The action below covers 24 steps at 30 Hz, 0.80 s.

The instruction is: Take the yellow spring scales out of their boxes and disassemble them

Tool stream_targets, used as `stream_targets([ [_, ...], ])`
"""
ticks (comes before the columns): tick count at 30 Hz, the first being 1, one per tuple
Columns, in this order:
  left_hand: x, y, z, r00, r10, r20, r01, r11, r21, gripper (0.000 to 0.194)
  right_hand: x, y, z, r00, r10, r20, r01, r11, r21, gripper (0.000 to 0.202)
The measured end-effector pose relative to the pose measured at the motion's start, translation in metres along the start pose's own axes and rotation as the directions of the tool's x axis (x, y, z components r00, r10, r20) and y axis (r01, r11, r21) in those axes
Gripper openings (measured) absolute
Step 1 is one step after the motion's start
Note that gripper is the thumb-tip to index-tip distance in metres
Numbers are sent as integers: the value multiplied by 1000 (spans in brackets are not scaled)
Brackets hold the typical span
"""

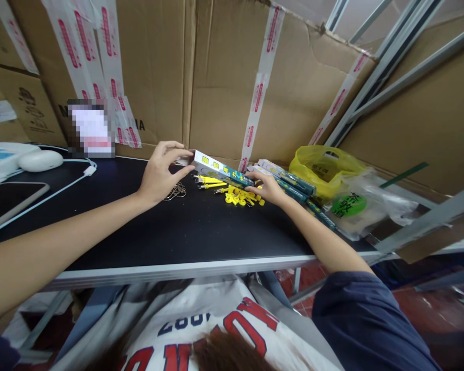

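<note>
A long narrow box [220, 171], white and dark green with yellow lettering, is held slightly raised over the black table. My right hand [268, 188] grips its right end between thumb and fingers. At the box's left end is my left hand [164, 170], its thumb and fingers bent around the end flap. Beneath the box lie yellow strips with metal clips [211, 181] and a pile of small yellow pieces [239, 197]. Metal rings [177, 191] rest beside my left hand. More green and white boxes [294, 181] lie behind my right hand.
A yellow plastic bag [320, 170] and a clear bag with a green label [350, 208] stand at the right. On the left are a phone [11, 203], a white oval case [42, 161] and a cable. Cardboard [224, 87] walls the back; a metal frame [394, 67] rises right.
</note>
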<state>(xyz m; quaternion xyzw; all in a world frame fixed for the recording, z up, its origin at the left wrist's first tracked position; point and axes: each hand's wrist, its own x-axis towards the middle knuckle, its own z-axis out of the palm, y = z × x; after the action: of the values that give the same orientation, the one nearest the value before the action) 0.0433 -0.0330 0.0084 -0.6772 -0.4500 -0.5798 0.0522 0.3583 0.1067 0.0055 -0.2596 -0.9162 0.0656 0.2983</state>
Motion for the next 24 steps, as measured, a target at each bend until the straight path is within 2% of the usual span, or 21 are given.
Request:
stream_targets([
  [5,2,-7,0,999,47,14,-48,996,80,36,0,2,-2,1000,-9,-3,9,1000,-24,41],
  [10,5,-13,-1,993,114,37,-118,982,148,33,-1,2,-4,999,-38,-26,35,996,-85,40],
  [15,6,-11,-2,995,86,49,-95,972,214,30,-1,2,-6,995,-83,-54,74,986,-153,37],
  [20,5,-10,-2,993,-1,122,-16,990,142,30,-1,1,-9,991,-118,-63,100,968,-231,35],
  [24,2,-14,4,966,-72,247,92,993,-72,34,-1,2,-12,989,-135,-61,116,963,-244,35],
])
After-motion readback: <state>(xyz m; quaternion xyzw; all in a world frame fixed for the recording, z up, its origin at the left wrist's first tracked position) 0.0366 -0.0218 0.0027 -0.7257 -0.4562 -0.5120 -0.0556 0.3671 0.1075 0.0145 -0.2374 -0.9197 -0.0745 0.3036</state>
